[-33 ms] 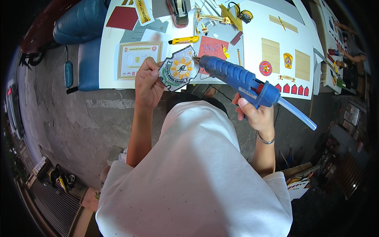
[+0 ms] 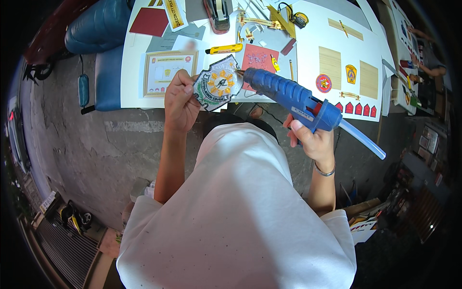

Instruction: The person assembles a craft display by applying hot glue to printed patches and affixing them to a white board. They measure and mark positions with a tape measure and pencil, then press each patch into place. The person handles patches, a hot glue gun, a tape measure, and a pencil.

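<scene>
My left hand (image 2: 182, 96) pinches the left edge of an embroidered badge patch (image 2: 220, 83), silver-grey with a yellow sun design and green lettering. The patch is held up in front of the table's near edge. In my right hand (image 2: 312, 137) is a blue hot glue gun (image 2: 288, 94), gripped by its handle, with a pale glue stick (image 2: 363, 138) poking out of its rear. The gun's nozzle points left, at the upper right edge of the patch; whether it touches I cannot tell. My right fingers are partly hidden behind the gun.
On the white table (image 2: 308, 38) lie a framed certificate (image 2: 168, 72), a yellow cutter knife (image 2: 224, 49), a red sheet (image 2: 260, 60), a stapler (image 2: 217, 17) and a tape measure (image 2: 299, 19). A board with small badges (image 2: 351, 74) lies right. A blue padded seat (image 2: 98, 29) stands left.
</scene>
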